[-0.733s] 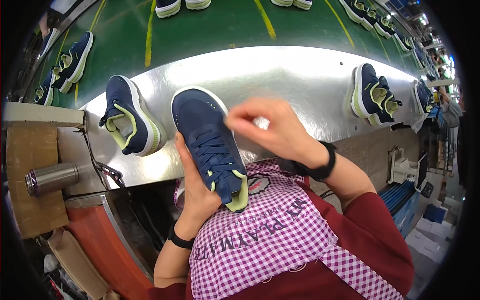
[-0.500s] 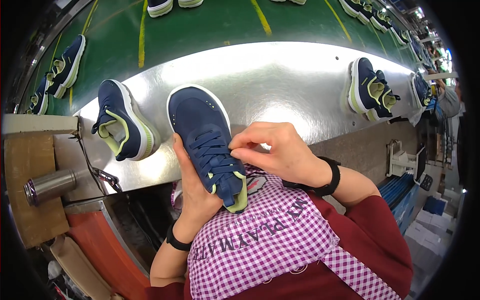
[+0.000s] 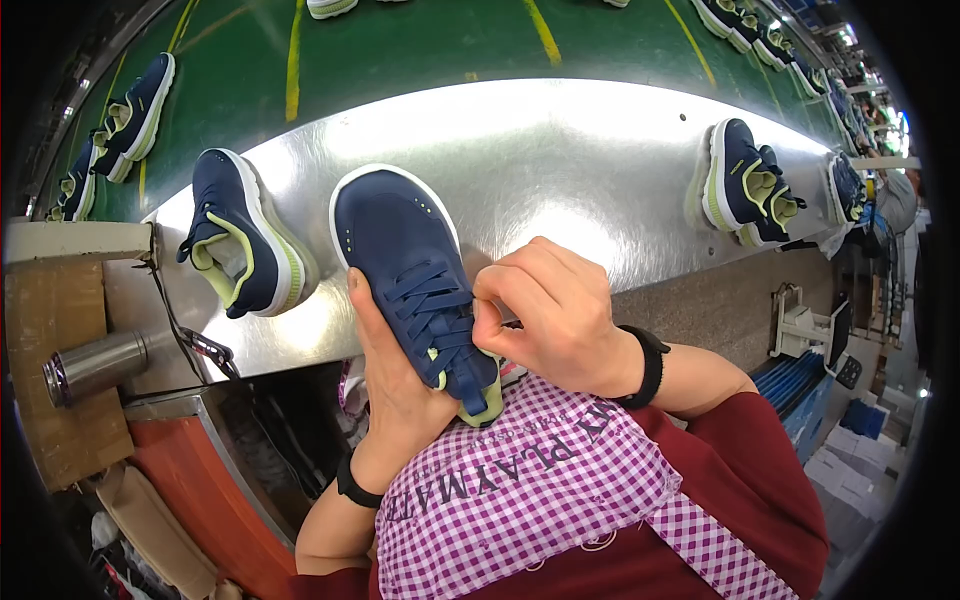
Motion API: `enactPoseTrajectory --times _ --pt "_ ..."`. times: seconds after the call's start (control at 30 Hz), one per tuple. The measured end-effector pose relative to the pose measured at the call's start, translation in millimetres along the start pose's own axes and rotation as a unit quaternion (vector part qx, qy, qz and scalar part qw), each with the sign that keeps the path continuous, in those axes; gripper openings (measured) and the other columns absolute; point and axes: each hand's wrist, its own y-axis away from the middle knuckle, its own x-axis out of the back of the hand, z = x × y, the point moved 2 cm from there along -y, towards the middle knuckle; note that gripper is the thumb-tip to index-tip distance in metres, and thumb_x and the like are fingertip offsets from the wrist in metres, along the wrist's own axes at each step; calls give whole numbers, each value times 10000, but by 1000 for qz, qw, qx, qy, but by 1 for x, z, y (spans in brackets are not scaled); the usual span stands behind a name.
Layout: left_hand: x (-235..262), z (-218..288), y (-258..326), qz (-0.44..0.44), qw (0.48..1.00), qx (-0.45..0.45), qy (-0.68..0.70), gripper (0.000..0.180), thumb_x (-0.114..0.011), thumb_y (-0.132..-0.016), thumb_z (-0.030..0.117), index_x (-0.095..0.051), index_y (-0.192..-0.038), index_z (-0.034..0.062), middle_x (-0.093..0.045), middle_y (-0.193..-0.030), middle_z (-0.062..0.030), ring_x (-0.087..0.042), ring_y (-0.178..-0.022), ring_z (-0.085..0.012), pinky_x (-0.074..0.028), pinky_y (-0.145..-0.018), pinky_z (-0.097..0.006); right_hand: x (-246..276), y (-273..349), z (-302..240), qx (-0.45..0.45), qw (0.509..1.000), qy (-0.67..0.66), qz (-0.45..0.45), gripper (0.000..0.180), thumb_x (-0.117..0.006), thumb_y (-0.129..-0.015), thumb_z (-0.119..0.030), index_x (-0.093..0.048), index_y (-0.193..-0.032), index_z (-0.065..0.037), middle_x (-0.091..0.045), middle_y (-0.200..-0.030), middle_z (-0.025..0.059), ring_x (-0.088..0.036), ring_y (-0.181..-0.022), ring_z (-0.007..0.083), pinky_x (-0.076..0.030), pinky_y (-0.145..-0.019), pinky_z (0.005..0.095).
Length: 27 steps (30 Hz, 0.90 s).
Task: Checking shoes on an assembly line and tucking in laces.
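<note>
My left hand (image 3: 398, 385) wraps around the near half of a navy sneaker (image 3: 395, 230) from its left side and below, thumb along the upper. The shoe has a white sole edge and a lime-green lining; its toe points away from me and its heel is near my apron. Flat navy shoelaces (image 3: 430, 305) criss-cross its front. At the right edge of the lacing my right hand (image 3: 560, 320) is closed in a pinch on the shoelace; the bit between the fingertips is mostly hidden. Left of it, another navy sneaker (image 3: 238, 235) lies on the metal table.
A shiny metal table (image 3: 570, 150) borders a green conveyor belt (image 3: 420, 60) with yellow lines and more sneakers. A pair of sneakers (image 3: 745, 185) stands at the table's right end. A metal cylinder (image 3: 95, 368) lies on cardboard at the left.
My right hand has turned slightly, its fingers curled more tightly beside the laces. The held sneaker has barely shifted, its heel moving a little right.
</note>
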Motion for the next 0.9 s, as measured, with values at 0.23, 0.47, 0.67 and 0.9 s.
enactPoseTrajectory --times 0.23,0.47,0.67,0.9 --pt "2 -2 2 16 998 44 -38 1261 -850 -694 215 96 -1472 -83 -410 -1299 -312 -514 -1156 -456 -390 -1012 -506 13 -1 6 -106 990 -90 -33 86 -642 -830 -9 -643 -915 3 -616 -786 109 -613 -630 240 -487 -539 313" --pt "0 -2 3 22 998 64 -13 1220 -829 -722 232 77 -1478 -79 -429 -1291 -305 -537 -1139 -437 -391 -1016 -501 10 10 14 -166 943 -220 -186 311 -711 -841 -134 -619 -1101 9 -664 -962 140 -668 -768 265 -536 -661 331" --pt "1 -12 2 19 999 31 -22 1207 -811 -749 284 81 -1478 -78 -414 -1322 -307 -496 -1204 -433 -376 -1032 -503 -5 18 14 -79 935 -202 -280 1035 -827 -714 -360 -222 -1457 31 -478 -1290 329 -557 -1146 444 -478 -951 448" --pt "43 12 -7 -86 983 0 -161 1086 -800 -728 212 -96 -1524 -12 -494 -1324 -191 -520 -1226 -300 -442 -985 -387 -30 20 18 -256 860 -303 -322 1127 -781 -758 -234 52 -1488 -27 -466 -1309 315 -549 -1174 420 -462 -988 433"
